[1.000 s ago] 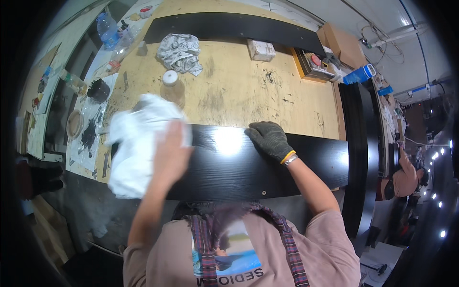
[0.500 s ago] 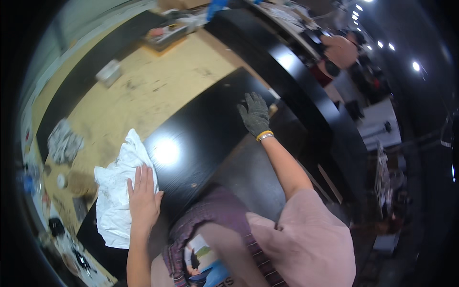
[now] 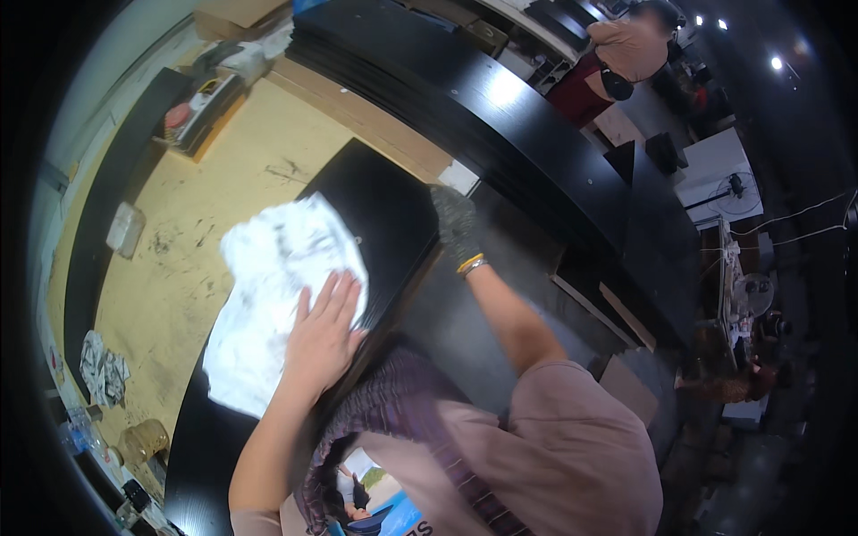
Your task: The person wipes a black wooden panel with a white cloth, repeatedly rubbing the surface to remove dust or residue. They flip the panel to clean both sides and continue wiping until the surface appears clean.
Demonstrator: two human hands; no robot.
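My left hand [image 3: 323, 338], bare, lies flat with its fingers stretched out on a crumpled white cloth [image 3: 277, 259] marked with dark smudges. Beneath the cloth is a long black board [image 3: 380, 201] with a glossy surface, running from the lower left to the upper middle. At the board's far right corner is my right hand [image 3: 456, 223] in a dark grey knitted glove with a yellow cuff. Its fingers are bent together around the board's edge, and the thumb is hidden.
A stack of black boards [image 3: 500, 98] stands beyond my right hand. On the yellowish worktop [image 3: 259, 134] are a toolbox [image 3: 204, 116], a pale block [image 3: 125, 230] and a grey rag [image 3: 103, 368]. Another person [image 3: 630, 45] is at the upper right.
My left hand and the cloth have slid away from me and rightward along the board. My right hand has gone from lying spread on the board to closing on its corner. The view has shifted.
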